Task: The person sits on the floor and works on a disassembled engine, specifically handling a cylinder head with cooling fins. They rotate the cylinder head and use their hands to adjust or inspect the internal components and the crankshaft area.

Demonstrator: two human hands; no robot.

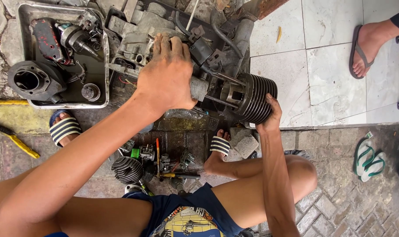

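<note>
Head view: your left hand (166,74) lies palm down, fingers curled, gripping the grey engine case (142,35) just where it meets the finned cylinder (254,97). Your right hand (270,117) cups the underside of that black finned cylinder, thumb and fingers wrapped on its fins. The cylinder lies on its side, part way along the long studs (221,78) that stick out of the case, so a gap shows between the two. Left of the cylinder, beyond the case, a metal tray (104,66) holds a second, dark cylinder barrel (32,81), a red-stained cover (48,39) and small round parts. Below the cylinder, between your striped sandals (64,129), a finned cylinder head (127,169), a carburettor (147,153) and screwdrivers (173,175) lie on the brick floor (348,202). A grey stone block (244,141) sits just beneath the cylinder. Right of the cylinder, on the white tiles (331,66), another person's foot (368,44) rests in a flip-flop, and a green-and-white pair of flip-flops (368,160) lies on the bricks. Far left of the cylinder, a yellow-handled tool (15,140) lies on the ground.
</note>
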